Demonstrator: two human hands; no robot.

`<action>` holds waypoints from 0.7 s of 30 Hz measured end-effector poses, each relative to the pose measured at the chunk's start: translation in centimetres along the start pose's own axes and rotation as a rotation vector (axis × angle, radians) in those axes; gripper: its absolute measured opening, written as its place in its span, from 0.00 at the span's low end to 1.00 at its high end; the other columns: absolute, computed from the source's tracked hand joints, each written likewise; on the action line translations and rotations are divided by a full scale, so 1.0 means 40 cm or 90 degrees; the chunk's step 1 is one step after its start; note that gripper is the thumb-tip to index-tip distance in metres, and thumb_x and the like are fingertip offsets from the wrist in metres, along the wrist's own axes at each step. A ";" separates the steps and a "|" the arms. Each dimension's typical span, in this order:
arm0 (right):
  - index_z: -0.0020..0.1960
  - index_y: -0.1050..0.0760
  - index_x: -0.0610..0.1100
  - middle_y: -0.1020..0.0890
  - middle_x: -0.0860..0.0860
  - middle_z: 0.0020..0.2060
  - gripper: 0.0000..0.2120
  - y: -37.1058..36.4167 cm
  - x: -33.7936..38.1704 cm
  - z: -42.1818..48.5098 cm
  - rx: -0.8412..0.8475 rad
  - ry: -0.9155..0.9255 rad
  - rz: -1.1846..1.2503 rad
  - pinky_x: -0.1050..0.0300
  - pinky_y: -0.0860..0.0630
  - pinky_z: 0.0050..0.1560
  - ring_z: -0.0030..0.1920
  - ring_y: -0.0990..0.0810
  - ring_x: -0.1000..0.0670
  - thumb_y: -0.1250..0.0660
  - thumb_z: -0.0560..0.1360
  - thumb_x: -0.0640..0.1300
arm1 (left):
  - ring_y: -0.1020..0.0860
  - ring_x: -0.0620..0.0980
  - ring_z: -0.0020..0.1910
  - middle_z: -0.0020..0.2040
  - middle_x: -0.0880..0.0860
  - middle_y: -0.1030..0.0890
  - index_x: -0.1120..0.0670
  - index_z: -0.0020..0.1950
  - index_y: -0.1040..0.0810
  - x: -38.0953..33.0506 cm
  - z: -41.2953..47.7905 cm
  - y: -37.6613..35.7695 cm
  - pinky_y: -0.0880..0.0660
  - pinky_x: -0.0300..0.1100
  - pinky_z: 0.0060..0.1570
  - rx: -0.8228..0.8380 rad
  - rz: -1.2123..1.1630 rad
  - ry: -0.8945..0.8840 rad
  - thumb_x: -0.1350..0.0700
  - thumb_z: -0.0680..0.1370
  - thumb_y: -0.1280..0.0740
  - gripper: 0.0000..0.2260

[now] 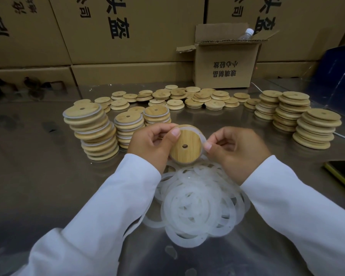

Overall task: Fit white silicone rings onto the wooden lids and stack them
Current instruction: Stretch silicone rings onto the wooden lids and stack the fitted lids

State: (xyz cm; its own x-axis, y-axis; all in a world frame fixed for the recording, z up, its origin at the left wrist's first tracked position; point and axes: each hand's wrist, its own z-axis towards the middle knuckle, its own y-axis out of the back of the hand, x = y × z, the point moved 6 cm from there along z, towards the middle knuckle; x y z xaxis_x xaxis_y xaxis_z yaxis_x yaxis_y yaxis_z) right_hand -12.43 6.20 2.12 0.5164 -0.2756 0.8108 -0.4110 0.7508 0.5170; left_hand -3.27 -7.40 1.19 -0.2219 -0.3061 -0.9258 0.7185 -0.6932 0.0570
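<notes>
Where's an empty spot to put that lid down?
Bare table lies left of the ringed stacks and left sleeve, and between the plain stacks and right sleeve. Crowded: the loose lids at the back, the ring pile between the sleeves.

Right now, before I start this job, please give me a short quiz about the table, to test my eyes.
1. True or false: the left hand grips a wooden lid.
2. The stacks with rings stand: A near left, B near right, C far back.
3. What does the right hand pinch at that lid's edge?
Key: 1 true; 2 A; 3 a white ring.
</notes>
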 end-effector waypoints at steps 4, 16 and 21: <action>0.37 0.26 0.49 0.20 0.51 0.35 0.08 -0.001 0.008 -0.008 -0.027 0.022 0.012 0.59 0.23 0.43 0.40 0.20 0.50 0.33 0.73 0.40 | 0.21 0.47 0.42 0.40 0.49 0.19 0.46 0.41 0.21 -0.005 0.002 0.003 0.20 0.45 0.40 -0.005 0.008 -0.006 0.59 0.75 0.34 0.08; 0.37 0.26 0.49 0.20 0.50 0.33 0.09 -0.009 0.014 -0.009 -0.020 0.018 0.037 0.57 0.21 0.42 0.35 0.20 0.50 0.33 0.73 0.39 | 0.21 0.46 0.40 0.39 0.49 0.19 0.46 0.40 0.22 -0.003 0.002 0.008 0.21 0.39 0.36 -0.015 0.037 -0.002 0.58 0.76 0.34 0.08; 0.36 0.26 0.48 0.19 0.48 0.33 0.08 -0.014 0.012 -0.011 -0.011 0.009 0.060 0.55 0.21 0.41 0.34 0.20 0.49 0.33 0.73 0.39 | 0.22 0.43 0.39 0.39 0.48 0.19 0.47 0.41 0.22 -0.007 0.004 0.009 0.24 0.36 0.39 -0.019 0.059 -0.012 0.59 0.76 0.34 0.07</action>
State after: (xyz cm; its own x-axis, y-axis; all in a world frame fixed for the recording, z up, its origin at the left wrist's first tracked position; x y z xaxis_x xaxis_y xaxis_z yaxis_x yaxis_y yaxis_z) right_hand -11.63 5.90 2.08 0.4868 -0.1939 0.8517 -0.4458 0.7833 0.4332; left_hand -3.07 -7.69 1.52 -0.1663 -0.3800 -0.9099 0.7553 -0.6423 0.1302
